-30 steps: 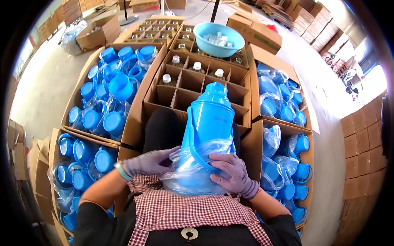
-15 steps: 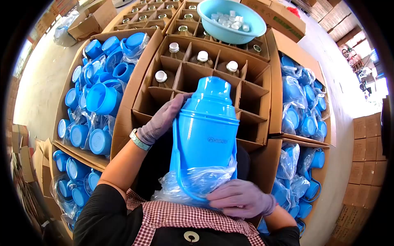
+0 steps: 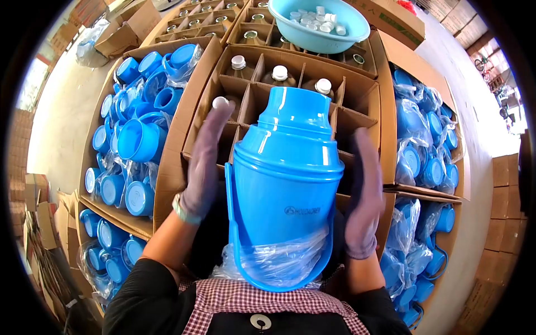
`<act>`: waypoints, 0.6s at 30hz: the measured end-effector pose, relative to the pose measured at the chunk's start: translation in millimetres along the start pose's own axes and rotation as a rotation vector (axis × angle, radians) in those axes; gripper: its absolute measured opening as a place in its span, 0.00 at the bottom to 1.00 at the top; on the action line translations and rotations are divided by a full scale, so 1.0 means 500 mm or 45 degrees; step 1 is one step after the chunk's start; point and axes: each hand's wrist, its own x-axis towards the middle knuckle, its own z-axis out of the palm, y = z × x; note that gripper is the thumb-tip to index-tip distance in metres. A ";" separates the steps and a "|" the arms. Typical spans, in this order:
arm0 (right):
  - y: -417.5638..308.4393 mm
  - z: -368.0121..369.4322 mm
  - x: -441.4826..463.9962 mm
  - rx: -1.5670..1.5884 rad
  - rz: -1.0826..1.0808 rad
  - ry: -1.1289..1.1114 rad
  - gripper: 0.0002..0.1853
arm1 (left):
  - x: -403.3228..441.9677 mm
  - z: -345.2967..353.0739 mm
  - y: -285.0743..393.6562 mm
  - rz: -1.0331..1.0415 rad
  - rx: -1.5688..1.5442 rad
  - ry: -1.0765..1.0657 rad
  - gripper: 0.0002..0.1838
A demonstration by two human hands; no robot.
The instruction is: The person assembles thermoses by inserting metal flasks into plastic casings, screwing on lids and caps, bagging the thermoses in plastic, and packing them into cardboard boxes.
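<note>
A blue plastic thermos flask (image 3: 285,190) stands close in front of my body, its top tilted away from me. Clear plastic wrap (image 3: 279,259) is bunched round its lower part, and its blue carrying handle (image 3: 237,245) hangs down on the near side. My left hand (image 3: 205,159), gloved in grey, is held up on the flask's left with straight fingers. On the other side my right hand (image 3: 364,195), also gloved, is raised with its fingers stretched out. Both palms face the flask with a gap on each side.
Behind the flask is a divided cardboard box (image 3: 187,131) with several white-capped bottles (image 3: 279,73). A light-blue basin (image 3: 318,40) of small caps sits beyond it. Boxes of blue plastic parts flank me on the left (image 3: 139,139) and right (image 3: 413,162).
Both hands have left the flask; my right hand rose from the handle and wrap to the flask's right side. The flask appears nearer and larger, and its handle now hangs lower.
</note>
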 end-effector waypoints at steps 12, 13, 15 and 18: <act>0.012 0.017 0.004 0.098 -0.018 0.007 0.35 | -0.033 0.062 0.126 0.450 0.381 -0.137 0.48; 0.065 0.004 -0.006 0.122 0.137 -0.079 0.33 | -0.052 0.062 0.114 0.322 0.344 -0.137 0.46; 0.125 -0.007 -0.004 0.140 0.452 -0.249 0.28 | -0.065 0.052 0.077 0.113 0.200 -0.081 0.44; 0.005 0.024 0.006 0.419 0.185 0.121 0.42 | 0.019 0.028 0.046 0.299 -0.063 -0.012 0.45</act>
